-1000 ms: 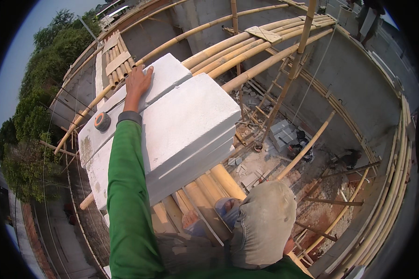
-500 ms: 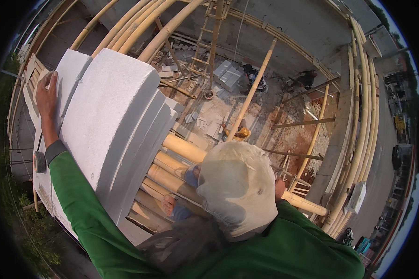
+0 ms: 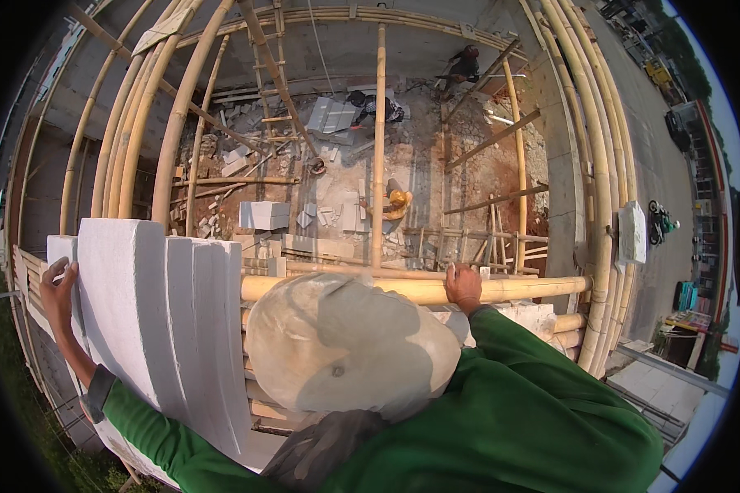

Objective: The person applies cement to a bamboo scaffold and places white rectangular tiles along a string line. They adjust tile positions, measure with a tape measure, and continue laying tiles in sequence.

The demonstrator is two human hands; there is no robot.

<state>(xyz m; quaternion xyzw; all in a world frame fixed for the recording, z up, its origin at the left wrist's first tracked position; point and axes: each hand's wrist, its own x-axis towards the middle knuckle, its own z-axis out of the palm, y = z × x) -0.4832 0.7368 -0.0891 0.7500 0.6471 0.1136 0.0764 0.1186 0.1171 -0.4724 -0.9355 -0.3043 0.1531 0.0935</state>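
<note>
At the left, my left hand curls its fingers and thumb over the top edge of a thin white block. Next to it stands a row of thicker white blocks, upright and side by side. My right hand is closed around a thick bamboo pole that runs across in front of me. A beige cloth cap fills the lower middle and hides my feet and part of the bamboo platform. Both my arms wear green sleeves with dark inner cuffs.
Far below lies a rubble-strewn floor with a crouching person in yellow, another person by grey blocks, and a third person. Bamboo poles and a ladder surround the drop. A road runs at the right.
My view has turned, so the bamboo pole now lies nearly level. The right hand, mostly hidden behind the cap before, shows on the pole. The left hand keeps to the thin block.
</note>
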